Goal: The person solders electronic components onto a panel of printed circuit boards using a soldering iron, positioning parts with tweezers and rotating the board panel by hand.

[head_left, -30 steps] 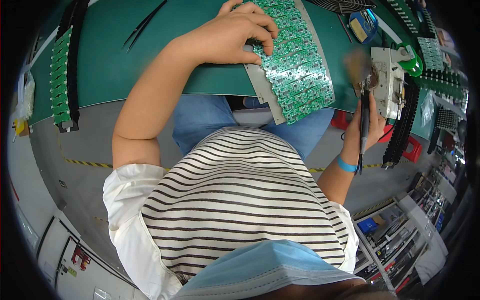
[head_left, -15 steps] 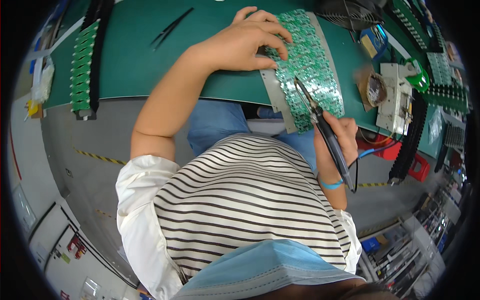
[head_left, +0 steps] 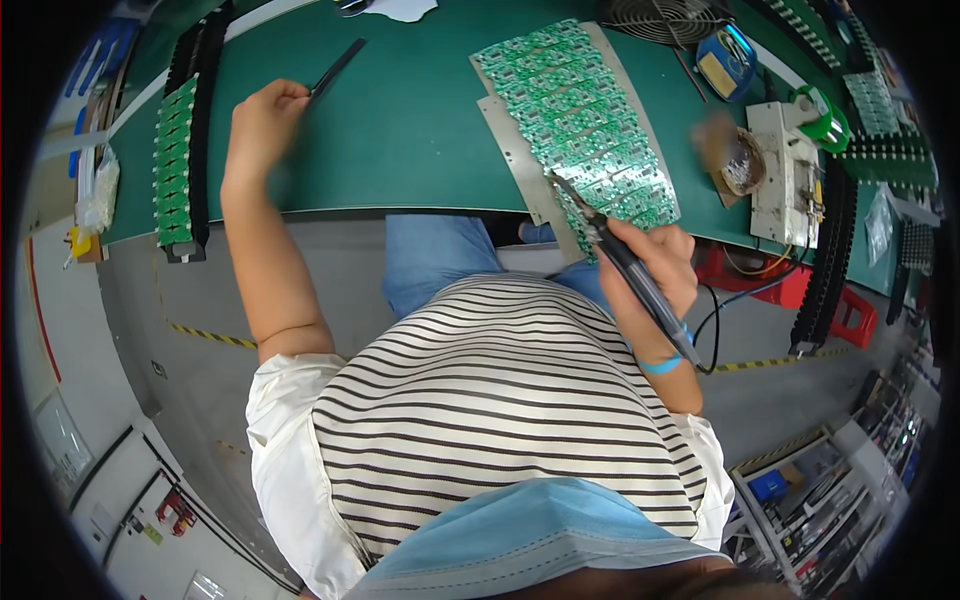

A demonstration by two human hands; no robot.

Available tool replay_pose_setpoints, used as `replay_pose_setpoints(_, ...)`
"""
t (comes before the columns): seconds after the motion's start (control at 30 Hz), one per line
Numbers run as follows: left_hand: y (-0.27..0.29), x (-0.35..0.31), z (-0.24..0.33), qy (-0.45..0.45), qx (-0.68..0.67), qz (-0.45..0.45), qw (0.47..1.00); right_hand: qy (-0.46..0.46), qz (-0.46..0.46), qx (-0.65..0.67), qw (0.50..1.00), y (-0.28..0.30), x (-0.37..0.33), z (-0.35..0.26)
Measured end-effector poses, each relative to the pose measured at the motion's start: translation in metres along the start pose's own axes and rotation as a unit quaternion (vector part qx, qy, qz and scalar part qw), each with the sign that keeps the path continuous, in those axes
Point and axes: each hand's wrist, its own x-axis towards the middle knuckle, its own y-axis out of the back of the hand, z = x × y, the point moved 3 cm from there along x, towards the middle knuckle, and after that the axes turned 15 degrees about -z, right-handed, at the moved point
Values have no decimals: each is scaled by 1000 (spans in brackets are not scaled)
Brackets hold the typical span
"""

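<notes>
My left hand [head_left: 262, 130] is at the left of the green bench mat [head_left: 420, 130], its fingertips pinched on the near end of dark tweezers [head_left: 342, 64]. My right hand [head_left: 655, 270] grips a black soldering iron [head_left: 635, 275], its cable trailing past the wrist. The iron's metal tip points down at the left edge of a panel of green circuit boards [head_left: 585, 110]; whether it touches cannot be made out. Rows of small parts cover the panel, which lies on a pale metal plate [head_left: 515, 160] reaching over the bench's front edge.
Right of the panel are a round dish [head_left: 742, 165], a whitish box [head_left: 772, 165], a green spool [head_left: 825, 125] and a blue container [head_left: 725, 65]. A fan grille [head_left: 665, 20] stands behind. Black racks with green boards [head_left: 175, 165] flank the bench. Red stools [head_left: 852, 318] stand below, right.
My left hand has left the board panel and moved left to the tweezers, pinching their near end. The soldering iron has shifted slightly left over the panel. The whole view has turned a little.
</notes>
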Motion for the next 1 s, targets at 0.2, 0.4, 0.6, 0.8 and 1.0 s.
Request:
replay_pose_setpoints(0.2,3,3,5,-23,69,-63,995,20,1,-44,999,-7,3,2)
replay_pose_setpoints(0.4,-28,6,18,-176,-245,-99,948,41,4,-57,998,-15,5,0)
replay_pose_setpoints(0.6,-99,-33,107,-283,-496,-144,808,37,-2,-65,997,-14,9,-1)
replay_pose_setpoints(0.8,-137,-43,132,-322,-482,-170,797,37,-11,-73,997,-14,10,-3)
replay_pose_setpoints(1.0,-147,-48,139,-293,-457,-190,818,50,-17,-74,996,-13,12,-3)
